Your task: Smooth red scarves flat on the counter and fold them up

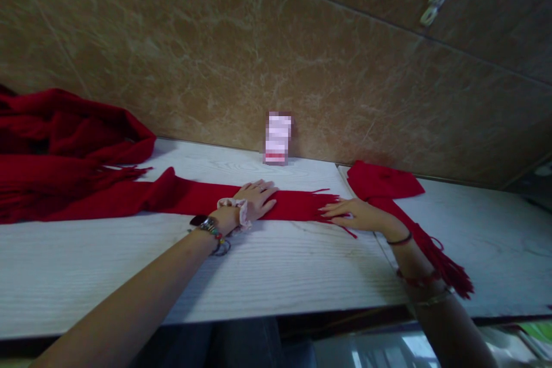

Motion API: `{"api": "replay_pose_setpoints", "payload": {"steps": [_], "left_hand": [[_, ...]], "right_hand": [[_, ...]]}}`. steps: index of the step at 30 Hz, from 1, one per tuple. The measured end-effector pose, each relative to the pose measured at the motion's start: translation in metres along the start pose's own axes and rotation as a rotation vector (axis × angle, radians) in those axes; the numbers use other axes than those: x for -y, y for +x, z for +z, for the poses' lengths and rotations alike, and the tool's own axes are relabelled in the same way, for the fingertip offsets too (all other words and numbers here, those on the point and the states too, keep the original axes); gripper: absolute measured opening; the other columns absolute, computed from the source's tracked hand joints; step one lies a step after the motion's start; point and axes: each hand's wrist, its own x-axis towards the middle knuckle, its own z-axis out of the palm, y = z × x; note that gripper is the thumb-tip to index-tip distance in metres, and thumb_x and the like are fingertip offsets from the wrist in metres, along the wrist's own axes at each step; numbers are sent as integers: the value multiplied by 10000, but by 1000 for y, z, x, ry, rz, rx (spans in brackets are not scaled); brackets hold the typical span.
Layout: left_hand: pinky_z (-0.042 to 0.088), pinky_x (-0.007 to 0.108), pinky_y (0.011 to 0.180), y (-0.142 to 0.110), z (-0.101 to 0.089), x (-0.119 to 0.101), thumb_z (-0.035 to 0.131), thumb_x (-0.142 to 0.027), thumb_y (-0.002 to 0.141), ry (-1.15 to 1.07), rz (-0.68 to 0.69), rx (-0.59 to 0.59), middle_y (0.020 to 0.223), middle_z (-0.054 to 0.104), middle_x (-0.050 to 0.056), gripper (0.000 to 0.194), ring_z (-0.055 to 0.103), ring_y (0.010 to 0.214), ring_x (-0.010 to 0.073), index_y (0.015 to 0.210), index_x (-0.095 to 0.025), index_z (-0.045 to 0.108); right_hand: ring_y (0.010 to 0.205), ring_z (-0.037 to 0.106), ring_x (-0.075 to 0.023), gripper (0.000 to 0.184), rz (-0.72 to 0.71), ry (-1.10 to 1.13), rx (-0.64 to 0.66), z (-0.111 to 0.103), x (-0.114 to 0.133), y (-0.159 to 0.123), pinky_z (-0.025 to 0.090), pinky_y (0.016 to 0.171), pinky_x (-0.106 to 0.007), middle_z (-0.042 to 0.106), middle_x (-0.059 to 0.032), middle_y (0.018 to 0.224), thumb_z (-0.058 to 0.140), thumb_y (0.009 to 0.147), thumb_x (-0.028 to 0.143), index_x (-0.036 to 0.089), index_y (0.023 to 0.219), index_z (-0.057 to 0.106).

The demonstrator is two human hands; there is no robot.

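Note:
A long red scarf (198, 198) lies stretched along the white wood-grain table (276, 276), its fringed end towards the right. My left hand (256, 198) rests flat on it, fingers stretched out. Over the fringe at the right end is my right hand (353, 214), its fingers extended and touching the threads; part of the fringe is hidden under them. Just beyond my right wrist lies another red fringed piece (383, 179), folded at the top, with its tassels hanging towards the table's front edge. My right forearm covers some of it.
A heap of red scarves (77, 126) sits at the far left, against the brown marbled wall (172, 52). A phone-like upright object (278, 138), blurred out, leans on the wall at the back. A seam crosses the table near my right hand.

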Motion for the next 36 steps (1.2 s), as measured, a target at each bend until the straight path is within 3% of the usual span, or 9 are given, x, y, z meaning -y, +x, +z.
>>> {"api": "replay_pose_setpoints", "payload": {"steps": [6, 11, 14, 16, 21, 25, 28, 32, 36], "left_hand": [[375, 450, 916, -9, 4, 4, 396, -473, 844, -32, -78, -5, 1222, 520, -37, 394, 449, 1142, 243, 1226, -389, 446], [407, 448, 870, -9, 4, 5, 348, -509, 829, -33, -92, 1, 1203, 534, -66, 436, 476, 1124, 228, 1249, -408, 408], [403, 436, 884, -12, 1, 3, 330, -504, 835, -23, -77, 3, 1209, 533, -42, 437, 456, 1146, 232, 1243, -380, 425], [382, 421, 920, -12, 0, 2, 322, -491, 844, -8, -52, 9, 1245, 504, -36, 433, 414, 1185, 230, 1242, -361, 430], [280, 408, 1018, 0, 1, 0, 350, -413, 857, 39, -4, 44, 1327, 417, -1, 428, 327, 1245, 234, 1253, -274, 434], [262, 391, 1028, 6, 5, 0, 343, -389, 873, 147, 8, 59, 1355, 376, 40, 436, 310, 1253, 236, 1264, -219, 434], [266, 395, 1023, 5, 5, 0, 333, -391, 880, 154, 13, 73, 1365, 361, 40, 438, 305, 1255, 241, 1277, -227, 418], [261, 403, 1021, 4, 3, -1, 324, -391, 885, 164, 16, 77, 1364, 362, 40, 437, 303, 1255, 242, 1280, -229, 415], [265, 404, 1020, 4, 2, -2, 306, -389, 891, 171, 22, 69, 1364, 361, 39, 435, 306, 1253, 244, 1281, -229, 416]], "right_hand": [[842, 641, -221, 314, 275, -60, -156, -22, -29, -32, 506, 777, -347, 701, -48, 887, 462, 810, 391, 199, 854, 705], [1140, 477, -239, 386, 113, -166, -388, -9, -11, -10, 362, 973, -416, 564, -103, 1192, 436, 830, 377, 175, 1123, 585], [1293, 237, -232, 533, 31, -199, -299, 13, 7, 12, 252, 1033, -453, 341, -87, 1387, 428, 835, 421, 198, 1316, 370], [1305, 193, -245, 580, 65, -243, -215, 27, 13, 24, 208, 1034, -498, 279, -112, 1412, 382, 854, 438, 180, 1362, 270], [1293, 224, -271, 573, 179, -320, -109, 40, -8, 20, 226, 1009, -538, 259, -144, 1412, 284, 880, 455, 155, 1366, 253], [1255, 304, -291, 623, 320, -275, -104, 31, -44, -6, 255, 1011, -501, 330, -142, 1381, 395, 823, 516, 190, 1347, 310], [1247, 318, -294, 629, 354, -235, -181, 23, -54, -10, 234, 1011, -522, 367, -140, 1363, 423, 808, 516, 211, 1346, 308], [1311, 172, -229, 544, 228, -207, -356, 26, -30, 19, 177, 1033, -512, 269, -108, 1419, 298, 878, 415, 209, 1375, 222], [1279, 278, -211, 481, 161, -214, -223, 36, -10, 40, 194, 1032, -502, 355, -103, 1378, 267, 893, 388, 206, 1335, 317]]}}
